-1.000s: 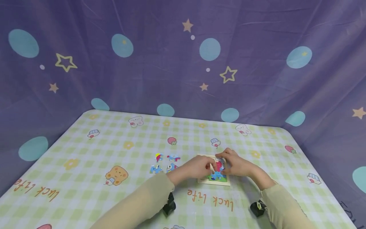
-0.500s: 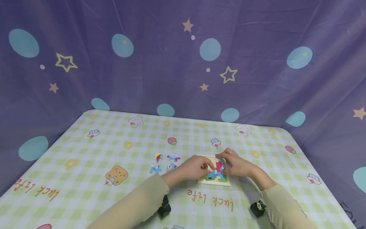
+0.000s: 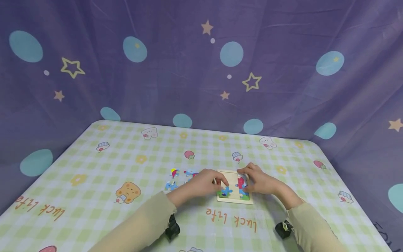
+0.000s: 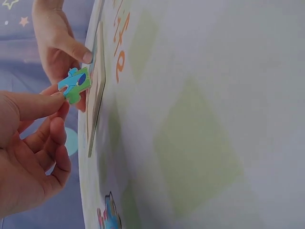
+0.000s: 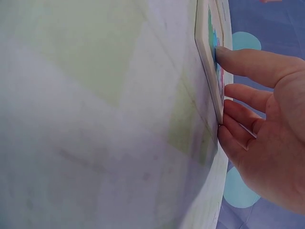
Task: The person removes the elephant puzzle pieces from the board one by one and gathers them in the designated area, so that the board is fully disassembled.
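My left hand pinches a blue and green jigsaw piece between thumb and forefinger; its other fingers are bent. In the head view, this piece overlaps the left half of a pale wooden puzzle tray. Red, blue and green pieces fill a column along the tray's right side, and bare wood shows beside them. My right hand steadies that side. Its thumb presses on the pieces, while the nearly straight fingers lie along the edge.
Several loose jigsaw pieces lie left of the tray, among them a yellow and red one and a blue one; my left wrist partly covers others. A checked tablecloth covers the table, with a purple curtain behind.
My left hand has moved left with the pinched piece, from the tray's middle to its left half. Bare wood now shows in the middle. The right hand stays in place.
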